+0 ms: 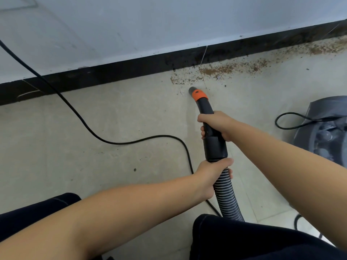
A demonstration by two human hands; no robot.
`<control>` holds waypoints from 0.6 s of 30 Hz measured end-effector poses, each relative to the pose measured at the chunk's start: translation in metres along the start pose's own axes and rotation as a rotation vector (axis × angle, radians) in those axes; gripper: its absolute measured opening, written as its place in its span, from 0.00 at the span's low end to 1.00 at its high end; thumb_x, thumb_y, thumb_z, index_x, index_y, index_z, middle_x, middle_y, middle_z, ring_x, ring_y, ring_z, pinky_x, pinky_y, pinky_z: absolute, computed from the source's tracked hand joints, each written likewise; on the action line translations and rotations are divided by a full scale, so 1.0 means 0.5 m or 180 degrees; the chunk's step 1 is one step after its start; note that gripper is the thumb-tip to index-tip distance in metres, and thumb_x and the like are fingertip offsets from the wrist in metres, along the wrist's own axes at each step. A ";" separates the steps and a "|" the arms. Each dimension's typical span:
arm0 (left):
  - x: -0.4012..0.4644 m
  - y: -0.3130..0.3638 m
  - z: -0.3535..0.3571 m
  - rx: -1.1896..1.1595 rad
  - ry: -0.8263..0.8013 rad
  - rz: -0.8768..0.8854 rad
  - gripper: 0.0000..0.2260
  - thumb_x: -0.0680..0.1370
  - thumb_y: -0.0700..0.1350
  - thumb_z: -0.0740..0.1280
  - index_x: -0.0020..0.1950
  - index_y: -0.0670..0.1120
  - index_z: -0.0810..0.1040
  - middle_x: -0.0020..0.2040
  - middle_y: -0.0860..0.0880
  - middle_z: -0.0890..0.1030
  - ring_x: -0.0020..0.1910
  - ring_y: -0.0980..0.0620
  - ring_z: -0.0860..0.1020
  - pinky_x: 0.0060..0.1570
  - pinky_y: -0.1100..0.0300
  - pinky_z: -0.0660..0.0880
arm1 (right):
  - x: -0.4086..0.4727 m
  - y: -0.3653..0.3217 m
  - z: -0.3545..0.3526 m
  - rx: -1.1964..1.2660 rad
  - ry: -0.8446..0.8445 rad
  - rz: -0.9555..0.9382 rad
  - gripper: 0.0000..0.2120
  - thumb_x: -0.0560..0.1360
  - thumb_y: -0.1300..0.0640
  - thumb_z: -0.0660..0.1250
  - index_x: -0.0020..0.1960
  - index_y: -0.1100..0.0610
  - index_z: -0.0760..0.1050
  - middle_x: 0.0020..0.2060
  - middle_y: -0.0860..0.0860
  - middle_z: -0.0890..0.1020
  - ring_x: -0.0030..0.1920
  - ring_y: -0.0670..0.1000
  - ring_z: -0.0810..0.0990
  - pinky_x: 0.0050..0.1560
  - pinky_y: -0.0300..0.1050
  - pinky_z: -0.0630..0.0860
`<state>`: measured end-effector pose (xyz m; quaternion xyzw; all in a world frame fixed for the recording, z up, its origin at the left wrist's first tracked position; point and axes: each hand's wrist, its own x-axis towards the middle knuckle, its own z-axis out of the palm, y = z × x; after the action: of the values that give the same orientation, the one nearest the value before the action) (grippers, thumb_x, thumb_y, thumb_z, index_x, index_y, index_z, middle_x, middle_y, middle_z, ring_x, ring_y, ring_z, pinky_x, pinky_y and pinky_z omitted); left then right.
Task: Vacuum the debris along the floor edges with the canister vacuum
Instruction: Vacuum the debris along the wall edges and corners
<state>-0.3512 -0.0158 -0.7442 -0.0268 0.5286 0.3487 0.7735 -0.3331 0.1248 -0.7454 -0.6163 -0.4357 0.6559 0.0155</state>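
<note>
My right hand (218, 126) grips the black vacuum handle (210, 126) just behind its orange collar (199, 94). The nozzle tip (191, 90) points down at the pale floor, close to the left end of a strip of brown debris (219, 71). That debris runs along the black skirting board (120, 72) toward the upper right. My left hand (210, 177) is curled round the ribbed grey hose (226, 196) right below the black cuff. The grey canister vacuum (326, 132) sits on the floor at the right edge, partly cut off.
A black power cord (78, 115) snakes from the upper left across the floor and passes under my left hand. Another cord loop (293, 121) lies beside the canister. My knees in dark trousers (244, 239) fill the bottom. A white wall (150, 21) rises above the skirting.
</note>
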 end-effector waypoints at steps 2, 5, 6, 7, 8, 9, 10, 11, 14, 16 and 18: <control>0.000 -0.010 -0.004 -0.0054 0.0077 -0.0032 0.06 0.75 0.44 0.70 0.47 0.43 0.75 0.32 0.49 0.79 0.29 0.54 0.77 0.36 0.62 0.75 | -0.002 -0.002 0.020 -0.0177 -0.0184 -0.0005 0.07 0.73 0.62 0.66 0.49 0.59 0.69 0.28 0.54 0.76 0.25 0.51 0.76 0.31 0.45 0.78; -0.001 -0.018 -0.012 -0.0080 0.0164 -0.0061 0.08 0.75 0.45 0.69 0.47 0.42 0.75 0.31 0.49 0.79 0.28 0.55 0.77 0.34 0.63 0.74 | -0.003 -0.003 0.044 -0.0318 -0.0335 -0.0023 0.08 0.73 0.62 0.66 0.50 0.59 0.69 0.28 0.54 0.76 0.24 0.51 0.76 0.31 0.45 0.78; 0.000 -0.016 -0.015 -0.0083 0.0173 -0.0057 0.08 0.75 0.45 0.69 0.46 0.42 0.75 0.31 0.49 0.79 0.28 0.55 0.76 0.34 0.62 0.74 | -0.002 -0.004 0.047 -0.0307 -0.0338 -0.0032 0.08 0.73 0.62 0.66 0.50 0.59 0.69 0.28 0.54 0.76 0.24 0.51 0.76 0.31 0.45 0.78; 0.001 -0.013 -0.017 -0.0084 0.0165 -0.0053 0.07 0.75 0.45 0.69 0.46 0.42 0.75 0.31 0.49 0.78 0.28 0.55 0.76 0.35 0.62 0.74 | -0.001 -0.005 0.047 -0.0275 -0.0324 -0.0040 0.07 0.74 0.62 0.66 0.49 0.59 0.68 0.28 0.54 0.76 0.24 0.51 0.76 0.31 0.45 0.78; 0.002 -0.009 -0.017 -0.0085 0.0140 -0.0051 0.07 0.76 0.45 0.69 0.45 0.43 0.75 0.31 0.49 0.78 0.29 0.54 0.76 0.35 0.61 0.74 | 0.000 -0.005 0.043 -0.0234 -0.0292 -0.0047 0.07 0.74 0.62 0.66 0.49 0.59 0.68 0.29 0.55 0.76 0.24 0.51 0.76 0.31 0.44 0.78; 0.003 -0.004 -0.017 -0.0079 0.0094 -0.0055 0.06 0.76 0.44 0.70 0.45 0.43 0.75 0.31 0.49 0.78 0.29 0.54 0.77 0.36 0.61 0.75 | 0.001 -0.004 0.036 -0.0190 -0.0238 -0.0050 0.07 0.74 0.62 0.65 0.49 0.59 0.68 0.29 0.55 0.76 0.24 0.51 0.76 0.31 0.44 0.78; 0.003 0.000 -0.016 -0.0053 0.0036 -0.0063 0.06 0.76 0.44 0.70 0.45 0.44 0.75 0.31 0.49 0.78 0.30 0.54 0.77 0.37 0.61 0.75 | 0.002 -0.003 0.028 -0.0142 -0.0159 -0.0048 0.07 0.74 0.62 0.65 0.49 0.59 0.69 0.30 0.55 0.76 0.24 0.51 0.76 0.31 0.44 0.78; 0.005 0.006 -0.013 -0.0003 -0.0024 -0.0076 0.05 0.76 0.43 0.70 0.45 0.44 0.75 0.31 0.49 0.78 0.31 0.53 0.77 0.37 0.60 0.75 | 0.003 0.000 0.017 -0.0078 -0.0063 -0.0041 0.06 0.74 0.62 0.65 0.48 0.60 0.69 0.30 0.55 0.76 0.24 0.51 0.76 0.31 0.44 0.78; 0.014 0.022 0.001 0.0251 -0.0144 -0.0100 0.05 0.76 0.42 0.70 0.45 0.44 0.74 0.33 0.48 0.78 0.32 0.53 0.77 0.35 0.62 0.76 | 0.010 0.008 -0.026 0.0181 0.0244 -0.0006 0.07 0.74 0.62 0.66 0.48 0.60 0.68 0.29 0.55 0.75 0.24 0.51 0.76 0.31 0.44 0.78; 0.024 0.036 0.016 0.0373 -0.0159 -0.0091 0.05 0.76 0.42 0.70 0.45 0.44 0.74 0.34 0.48 0.77 0.31 0.53 0.76 0.34 0.62 0.75 | 0.017 0.007 -0.053 0.0340 0.0397 0.0030 0.07 0.74 0.62 0.66 0.49 0.60 0.68 0.30 0.55 0.76 0.23 0.51 0.76 0.31 0.44 0.78; 0.034 0.051 0.030 0.0432 -0.0145 -0.0054 0.05 0.76 0.41 0.70 0.45 0.43 0.73 0.34 0.47 0.77 0.31 0.52 0.76 0.33 0.62 0.75 | 0.027 -0.001 -0.074 0.0430 0.0487 0.0052 0.08 0.74 0.61 0.66 0.50 0.61 0.68 0.29 0.55 0.76 0.23 0.51 0.76 0.32 0.45 0.78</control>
<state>-0.3503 0.0184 -0.7433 0.0292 0.5331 0.3059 0.7882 -0.3061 0.1531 -0.7506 -0.6656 -0.3829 0.6349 0.0849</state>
